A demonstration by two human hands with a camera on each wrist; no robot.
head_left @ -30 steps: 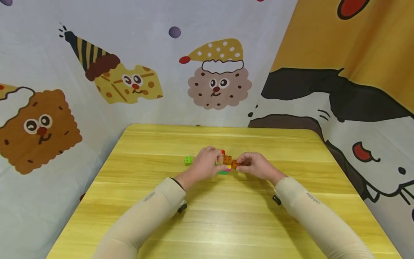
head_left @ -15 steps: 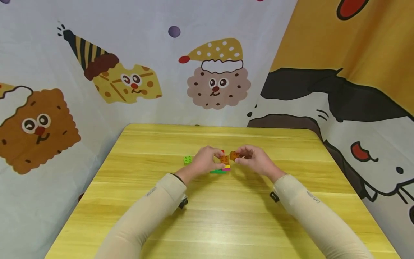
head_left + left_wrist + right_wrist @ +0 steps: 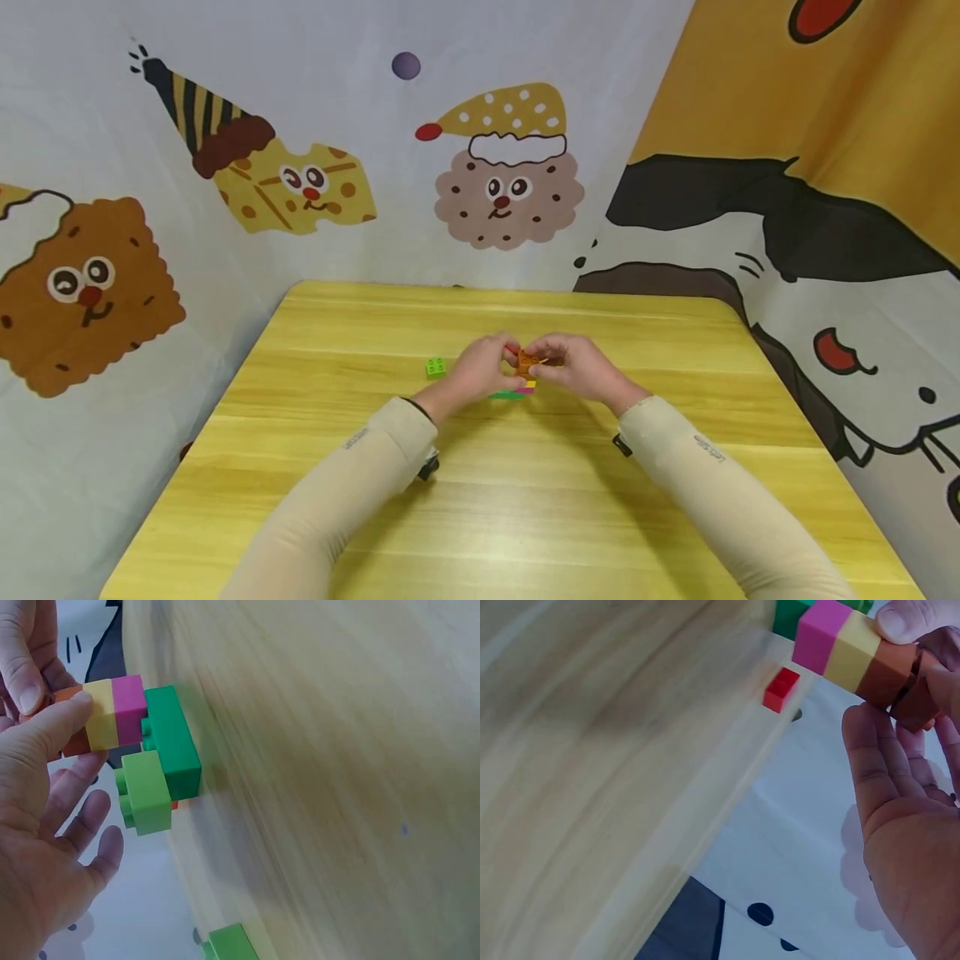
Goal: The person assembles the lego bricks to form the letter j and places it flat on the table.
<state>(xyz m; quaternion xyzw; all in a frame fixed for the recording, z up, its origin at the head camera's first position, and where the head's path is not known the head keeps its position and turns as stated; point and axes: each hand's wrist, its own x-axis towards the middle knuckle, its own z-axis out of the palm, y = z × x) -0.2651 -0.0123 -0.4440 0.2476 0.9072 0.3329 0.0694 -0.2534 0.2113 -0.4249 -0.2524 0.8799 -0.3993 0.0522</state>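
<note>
A stack of toy building bricks stands on the table: a dark green brick (image 3: 176, 746) at the bottom, then pink (image 3: 130, 709), yellow (image 3: 103, 716) and an orange-brown brick (image 3: 887, 673). Beside the pink one, a light green brick (image 3: 150, 793) sits on the green base. My left hand (image 3: 478, 368) pinches the stack around its yellow and orange-brown bricks. With thumb and fingers, my right hand (image 3: 581, 367) holds a second orange-brown brick (image 3: 916, 701) against the stack's top. This brick lies slightly tilted, a narrow dark gap showing between the two.
A loose light green brick (image 3: 436, 368) lies left of my left hand on the wooden table (image 3: 480, 517). Behind the stack, a small red brick (image 3: 781, 690) lies near the table's far edge. A printed cloth (image 3: 315, 108) hangs beyond the table.
My right hand has lifted its orange-brown brick from beside the stack and moved it left onto the top. The left hand stays at the stack.
</note>
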